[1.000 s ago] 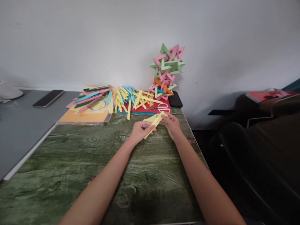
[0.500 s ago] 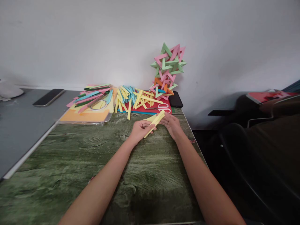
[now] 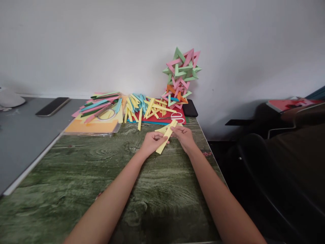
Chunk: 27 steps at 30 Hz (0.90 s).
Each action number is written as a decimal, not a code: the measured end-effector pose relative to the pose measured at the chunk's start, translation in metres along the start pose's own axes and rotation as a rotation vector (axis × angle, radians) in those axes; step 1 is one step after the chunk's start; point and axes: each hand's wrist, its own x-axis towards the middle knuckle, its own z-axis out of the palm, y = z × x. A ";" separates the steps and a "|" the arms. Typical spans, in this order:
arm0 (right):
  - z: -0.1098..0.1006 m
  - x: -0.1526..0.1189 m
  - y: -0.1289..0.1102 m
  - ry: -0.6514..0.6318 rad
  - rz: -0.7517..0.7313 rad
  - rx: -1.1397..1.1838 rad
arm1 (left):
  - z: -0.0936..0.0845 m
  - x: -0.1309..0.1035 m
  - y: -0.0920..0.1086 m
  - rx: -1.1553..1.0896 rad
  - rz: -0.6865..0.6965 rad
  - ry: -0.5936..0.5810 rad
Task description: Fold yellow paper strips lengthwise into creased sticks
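1. Left hand (image 3: 151,141) and right hand (image 3: 183,136) both pinched one yellow strip (image 3: 165,137) above the green table (image 3: 76,176)
2. Two phones (image 3: 52,106) (image 3: 190,109), one paper star (image 3: 181,77) and loose strips (image 3: 146,106) lay beyond

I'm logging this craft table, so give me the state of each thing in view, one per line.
yellow paper strip: folded, held in both hands above the table.
left hand: closed on the strip's lower end.
right hand: pinching its upper end.
loose strips: heaped on red paper.
paper star model: assembled, standing against the wall.
phone: flat, screen dark.
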 end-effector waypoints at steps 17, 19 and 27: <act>0.012 -0.008 -0.006 0.130 -0.043 -0.003 | -0.001 0.000 0.002 0.065 0.019 -0.054; 0.013 -0.008 -0.006 0.150 -0.063 -0.015 | -0.001 0.001 0.001 0.072 0.020 -0.058; 0.010 -0.005 -0.005 0.042 -0.048 0.060 | -0.003 0.001 0.001 0.077 0.026 -0.089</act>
